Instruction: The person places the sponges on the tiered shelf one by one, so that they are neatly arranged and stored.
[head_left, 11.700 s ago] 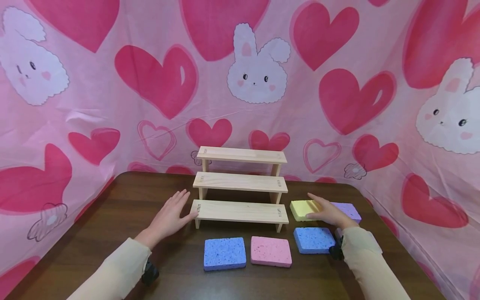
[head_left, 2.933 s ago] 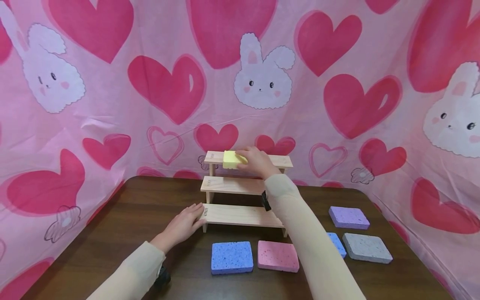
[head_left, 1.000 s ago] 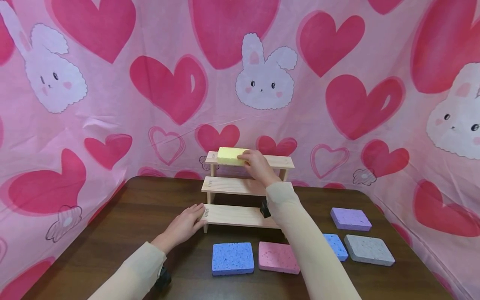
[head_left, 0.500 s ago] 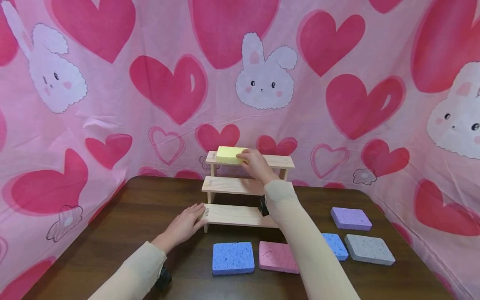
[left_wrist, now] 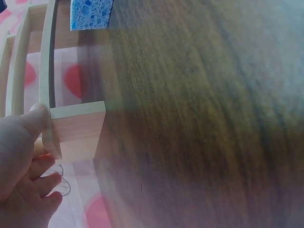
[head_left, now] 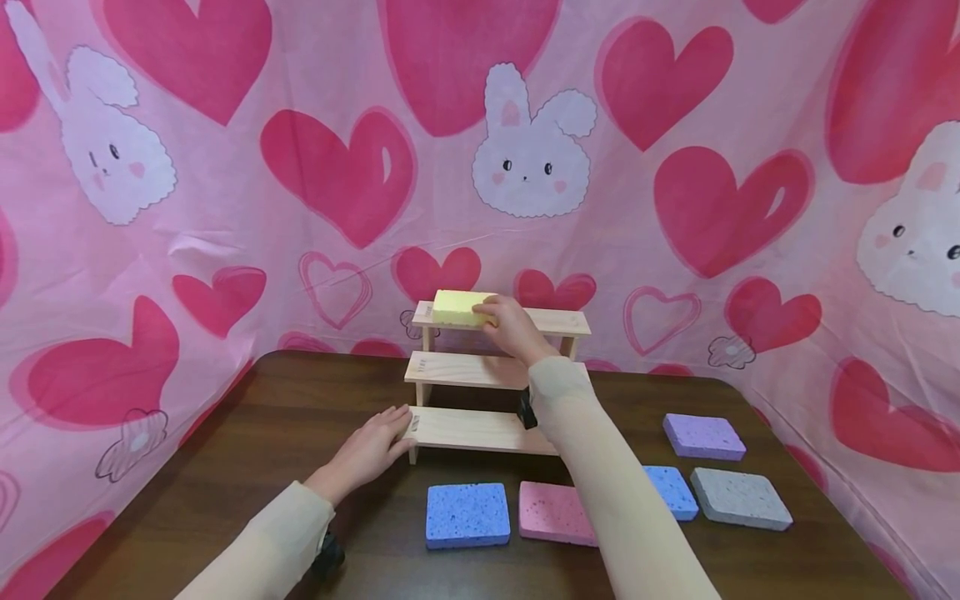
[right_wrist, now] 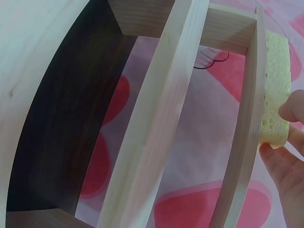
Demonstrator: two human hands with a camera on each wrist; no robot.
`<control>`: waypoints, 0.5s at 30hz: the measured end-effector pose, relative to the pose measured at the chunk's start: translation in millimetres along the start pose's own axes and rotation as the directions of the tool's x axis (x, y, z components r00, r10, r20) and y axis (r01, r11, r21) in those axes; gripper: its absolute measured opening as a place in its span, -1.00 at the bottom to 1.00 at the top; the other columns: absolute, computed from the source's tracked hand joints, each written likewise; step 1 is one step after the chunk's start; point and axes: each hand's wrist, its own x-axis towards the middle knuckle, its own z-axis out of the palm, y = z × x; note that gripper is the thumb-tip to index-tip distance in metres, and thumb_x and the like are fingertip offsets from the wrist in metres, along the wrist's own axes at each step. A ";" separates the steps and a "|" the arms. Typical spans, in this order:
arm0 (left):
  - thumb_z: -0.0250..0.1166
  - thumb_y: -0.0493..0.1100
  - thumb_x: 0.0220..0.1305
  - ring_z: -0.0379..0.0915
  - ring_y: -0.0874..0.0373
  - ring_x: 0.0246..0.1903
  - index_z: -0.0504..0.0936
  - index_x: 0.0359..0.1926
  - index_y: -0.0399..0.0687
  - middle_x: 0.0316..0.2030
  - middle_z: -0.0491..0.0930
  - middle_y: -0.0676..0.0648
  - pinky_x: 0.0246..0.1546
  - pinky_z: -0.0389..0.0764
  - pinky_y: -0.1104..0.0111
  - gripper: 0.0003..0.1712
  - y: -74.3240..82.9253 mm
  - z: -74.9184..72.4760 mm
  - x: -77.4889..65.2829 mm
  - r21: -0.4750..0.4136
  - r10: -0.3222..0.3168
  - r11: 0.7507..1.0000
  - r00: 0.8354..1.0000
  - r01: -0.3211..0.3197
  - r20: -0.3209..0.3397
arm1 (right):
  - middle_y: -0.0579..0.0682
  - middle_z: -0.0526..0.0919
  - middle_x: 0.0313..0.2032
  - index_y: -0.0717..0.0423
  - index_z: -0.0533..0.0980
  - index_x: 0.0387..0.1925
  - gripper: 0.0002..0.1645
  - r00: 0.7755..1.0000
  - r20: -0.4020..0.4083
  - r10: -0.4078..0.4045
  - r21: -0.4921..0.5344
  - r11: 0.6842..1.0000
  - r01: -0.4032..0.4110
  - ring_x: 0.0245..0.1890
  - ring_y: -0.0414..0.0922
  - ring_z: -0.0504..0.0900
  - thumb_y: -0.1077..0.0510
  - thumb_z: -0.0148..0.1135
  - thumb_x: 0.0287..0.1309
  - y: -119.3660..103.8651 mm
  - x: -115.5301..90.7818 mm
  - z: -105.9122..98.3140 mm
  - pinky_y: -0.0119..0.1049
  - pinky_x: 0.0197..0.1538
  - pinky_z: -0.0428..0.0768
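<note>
A pale wooden three-step stand [head_left: 480,369] stands at the back of the table. On the left part of its top step lies a yellow sponge [head_left: 456,307], long side along the board. My right hand [head_left: 517,329] pinches the sponge's right end; in the right wrist view, thumb and fingertips [right_wrist: 270,152] are on the yellow sponge [right_wrist: 275,80], which lies flat against the step. My left hand [head_left: 367,450] grips the left end of the lowest step, the thumb [left_wrist: 38,114] at its front edge. The middle and lowest steps carry nothing where they show.
In front of the stand lie a blue sponge [head_left: 467,515] and a pink sponge [head_left: 551,510], the pink one partly behind my right forearm. Farther right are another blue sponge [head_left: 671,492], a grey sponge [head_left: 741,497] and a purple sponge [head_left: 703,437]. A heart-and-rabbit cloth hangs behind.
My right hand has carried the yellow sponge from the table to the top step, then shifted it left and turned it lengthwise. My left hand has come onto the lowest step's end.
</note>
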 end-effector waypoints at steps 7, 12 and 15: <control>0.26 -0.01 0.19 0.11 -0.13 0.26 0.35 0.25 -0.23 0.25 0.28 -0.19 0.15 0.23 0.00 -0.34 0.6 -1.3 -0.8 -0.003 0.003 1.000 1.000 -0.003 -0.001 | 0.20 0.53 -0.02 0.23 0.55 -0.01 -0.61 1.000 0.006 0.017 0.025 1.000 -0.017 0.03 0.08 0.44 0.34 0.20 0.07 0.2 0.0 -0.5 -0.18 0.13 0.38; 0.26 -0.02 0.19 0.11 -0.13 0.26 0.36 0.24 -0.24 0.24 0.28 -0.20 0.15 0.23 0.00 -0.34 1.8 -2.0 -1.0 0.006 0.008 1.000 1.000 -0.008 -0.005 | 0.19 0.51 0.00 0.23 0.54 0.02 -0.59 1.000 0.014 0.022 0.043 0.999 -0.023 0.04 0.06 0.42 0.34 0.18 0.07 -0.2 -1.3 -0.7 -0.19 0.13 0.38; 0.26 -0.01 0.19 0.13 -0.13 0.25 0.37 0.23 -0.26 0.24 0.29 -0.21 0.16 0.23 0.01 -0.35 2.7 -2.1 -0.8 0.023 0.018 1.000 1.000 -0.018 -0.008 | 0.18 0.50 0.02 0.22 0.52 0.04 -0.57 0.999 0.024 0.028 0.052 0.998 -0.030 0.07 0.05 0.40 0.34 0.16 0.08 -0.3 -2.4 -1.7 -0.20 0.14 0.37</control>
